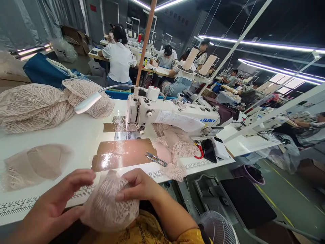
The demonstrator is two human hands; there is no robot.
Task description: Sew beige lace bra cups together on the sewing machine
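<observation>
The right hand (139, 186) pinches a beige lace piece (109, 203) before the surface (83, 134); the left hand (54, 203) is open, fingers spread, thumb at the lace's edge, contact unclear. Beyond, thread snips (156, 159) overlap a brown sheet (124, 152) fronting the JUKI sewing machine (165, 105); bundled lace (38, 105) lies far left.

Head view: I look from head height, above and behind the left grip (57, 201) and right grip (138, 185) | facing forward and down across the worktop (83, 135) | close to both grips, sewing machine (172, 109) a little farther beyond them | wide, tilted framing, reaching past the grips to distant ceiling lights (254, 42)
</observation>
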